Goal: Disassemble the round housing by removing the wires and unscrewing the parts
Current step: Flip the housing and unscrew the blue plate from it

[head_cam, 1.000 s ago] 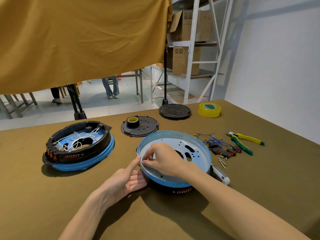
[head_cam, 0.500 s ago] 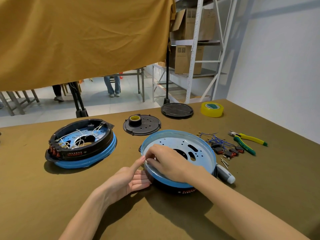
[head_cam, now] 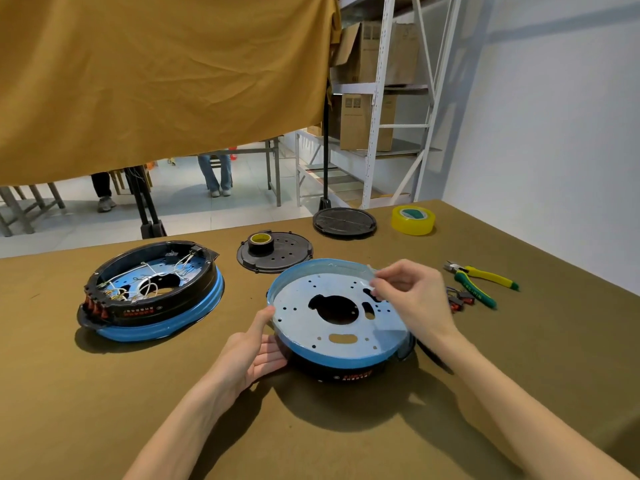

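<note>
Nearest, left hand (head_cam: 254, 355) cupped against the near-left wall of the round housing (head_cam: 341, 344), thumb up on the rim, steadying. Beyond, right hand (head_cam: 412, 296) over the far-right rim, fingertips pinching a clear film strip (head_cam: 370, 271), apparently peeling away from the perforated plate (head_cam: 311, 306). Farther left, 1 wired second housing (head_cam: 152, 289) untouched.

Right hand (head_cam: 408, 292) now at the round housing (head_cam: 341, 317) far rim (previously near rim), pinching clear film.
</note>
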Demonstrator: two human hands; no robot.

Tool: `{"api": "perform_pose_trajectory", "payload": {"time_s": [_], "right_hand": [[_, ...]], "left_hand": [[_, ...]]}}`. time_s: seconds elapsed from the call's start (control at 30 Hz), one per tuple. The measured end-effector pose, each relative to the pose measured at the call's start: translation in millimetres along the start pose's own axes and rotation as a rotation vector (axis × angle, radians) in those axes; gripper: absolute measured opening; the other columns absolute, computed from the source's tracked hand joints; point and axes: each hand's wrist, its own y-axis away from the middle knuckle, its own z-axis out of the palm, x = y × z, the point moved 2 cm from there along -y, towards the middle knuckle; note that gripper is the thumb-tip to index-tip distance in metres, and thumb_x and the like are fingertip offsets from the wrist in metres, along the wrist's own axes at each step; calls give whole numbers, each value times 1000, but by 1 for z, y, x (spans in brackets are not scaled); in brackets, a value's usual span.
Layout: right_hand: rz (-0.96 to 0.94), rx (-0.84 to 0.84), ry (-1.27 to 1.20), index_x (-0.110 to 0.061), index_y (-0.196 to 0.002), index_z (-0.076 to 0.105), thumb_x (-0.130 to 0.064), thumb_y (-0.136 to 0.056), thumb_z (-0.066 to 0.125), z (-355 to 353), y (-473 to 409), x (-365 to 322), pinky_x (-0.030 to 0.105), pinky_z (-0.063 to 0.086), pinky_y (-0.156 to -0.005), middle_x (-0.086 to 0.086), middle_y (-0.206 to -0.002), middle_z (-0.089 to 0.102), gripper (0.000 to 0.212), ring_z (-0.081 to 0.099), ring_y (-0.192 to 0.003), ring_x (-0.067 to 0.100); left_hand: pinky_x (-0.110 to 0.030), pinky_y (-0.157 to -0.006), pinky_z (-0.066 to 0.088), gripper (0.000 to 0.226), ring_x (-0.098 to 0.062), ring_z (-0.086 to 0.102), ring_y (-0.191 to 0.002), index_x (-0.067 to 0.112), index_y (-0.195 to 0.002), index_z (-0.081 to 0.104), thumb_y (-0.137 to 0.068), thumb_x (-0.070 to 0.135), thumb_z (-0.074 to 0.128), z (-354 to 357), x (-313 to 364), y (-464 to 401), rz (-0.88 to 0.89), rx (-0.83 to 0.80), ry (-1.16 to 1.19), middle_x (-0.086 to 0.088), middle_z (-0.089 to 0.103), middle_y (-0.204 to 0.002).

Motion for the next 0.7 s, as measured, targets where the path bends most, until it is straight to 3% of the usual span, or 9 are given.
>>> {"api": "perform_pose_trajectory", "payload": {"time_s": [0.13,0.27,0.33,0.4,0.53,0.63,0.7], "right_hand": [[70,106,238,-24,-82,76,-8,-82,80,-54,6,37,21,58,-68,-12,-75,75,16,71,-73,5],[138,8,516,-23,-78,72,-2,-83,78,-76,22,79,32,58,-76,-11,-77,73,22,69,-75,6],[125,-57,585,-29,-78,70,-3,-83,78,-78,27,89,26,54,-71,-15,-78,72,27,66,-75,3],[89,-81,628,-32,-79,73,-8,-83,79,-79,27,93,20,46,-65,-21,-77,69,25,62,-75,0],[68,-132,654,-38,-82,73,-13,-83,81,-79,24,91,33,48,-73,-21,-86,68,26,56,-87,5],[60,-140,598,-40,-86,71,-11,-82,80,-78,21,85,30,48,-76,-18,-92,70,31,58,-87,4],[33,-105,523,-39,-88,70,-7,-83,76,-72,20,78,24,48,-76,-17,-92,70,33,61,-87,4]], "left_hand": [[-31,-59,63,72,-26,79,-82,2,-107,62,-80,68,68,0,1,2,4,20,6,-15,80,-86],[-31,-60,64,65,-25,79,-80,3,-105,62,-84,64,67,4,3,8,-1,27,5,-18,78,-96],[-31,-61,64,62,-24,79,-79,4,-103,61,-85,63,67,4,4,9,-6,27,4,-18,76,-97],[-31,-60,64,60,-23,79,-76,5,-100,61,-85,63,67,4,5,10,-7,21,5,-16,77,-91],[-32,-61,64,66,-25,79,-78,3,-105,61,-82,63,69,3,5,9,-15,16,11,-17,78,-92],[-34,-64,65,78,-29,79,-85,0,-113,60,-73,65,72,3,5,10,-32,-1,13,-22,76,-103],[-34,-61,64,85,-31,79,-86,-2,-114,60,-64,64,76,3,6,13,-59,-28,29,-24,77,-100]]}}
